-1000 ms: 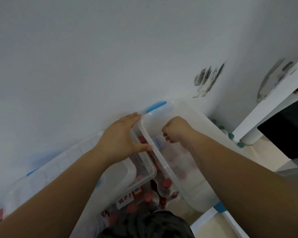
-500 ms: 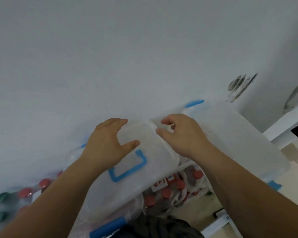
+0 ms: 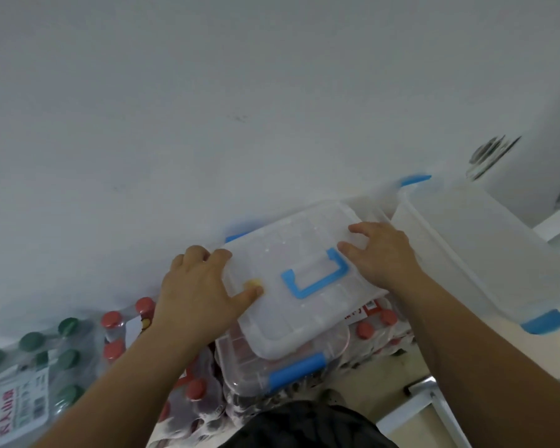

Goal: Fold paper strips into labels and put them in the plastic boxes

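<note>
An open box [image 3: 485,247] stands right, by the wall [image 3: 207,108]. Nearer, the lid [image 3: 291,286] lies skewed over a second box [image 3: 249,367] atop bottle packs [image 3: 110,321]. The left hand [image 3: 198,295] and right hand [image 3: 382,257] each clasp a lid edge, thumbs on top. Best square it to the rim first, then press the latch [image 3: 296,370] home. No paper shows.

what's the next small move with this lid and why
Probably turn the lid square to the box below and lower it. The left hand and right hand grip it at its ends, but it sits skewed over the box, its near corner short of the blue latch.
</note>
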The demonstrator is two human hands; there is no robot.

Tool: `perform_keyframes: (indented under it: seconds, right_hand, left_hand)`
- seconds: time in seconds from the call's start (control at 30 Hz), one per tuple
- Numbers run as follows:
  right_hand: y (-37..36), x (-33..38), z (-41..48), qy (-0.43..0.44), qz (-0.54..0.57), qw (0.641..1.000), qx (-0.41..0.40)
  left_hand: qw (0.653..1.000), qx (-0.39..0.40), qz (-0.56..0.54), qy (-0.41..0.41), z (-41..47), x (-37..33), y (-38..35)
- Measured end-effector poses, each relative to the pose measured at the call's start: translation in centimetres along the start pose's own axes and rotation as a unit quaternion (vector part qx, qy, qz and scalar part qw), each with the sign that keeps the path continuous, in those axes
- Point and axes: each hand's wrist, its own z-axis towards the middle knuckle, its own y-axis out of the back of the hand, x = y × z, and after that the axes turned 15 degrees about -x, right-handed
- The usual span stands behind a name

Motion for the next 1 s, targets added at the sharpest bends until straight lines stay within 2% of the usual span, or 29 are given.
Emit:
perform_keyframes:
  seconds: [0.23,0.33,0.47,0.57,0.7,0.8,1.0]
  right_hand:
    - [0.8,0.9,-1.3,-0.047,-0.034,0.998,-0.017]
    - [2.0,0.7,-2.0,-0.065,-0.011,0.997,-0.044]
    - [4.2,0.0,-3.3,-0.073,0.001,0.994,-0.077]
    - [6.2,-1.4,-4.4,-0.083,0.020,0.991,-0.105]
    - [8.1,-4.9,-5.9,-0.110,0.036,0.976,-0.185]
    - [9.3,-8.3,-6.7,-0.128,0.050,0.963,-0.233]
    - [11.1,-15.1,-7.4,-0.161,0.053,0.945,-0.280]
  left_hand:
    - [0.999,0.018,-0.032,-0.035,-0.6,0.7,-0.4]
    - [0.993,0.035,-0.111,-0.019,-0.4,1.2,-0.2]
    - [0.971,0.019,-0.239,0.015,0.6,0.1,0.7]
    - [0.957,0.020,-0.290,0.007,1.7,-2.3,1.4]
    - [0.930,0.052,-0.363,-0.030,3.1,-6.5,1.4]
    - [0.927,0.083,-0.362,-0.055,4.1,-10.5,0.9]
    - [0.926,0.079,-0.333,-0.159,6.4,-19.0,-0.1]
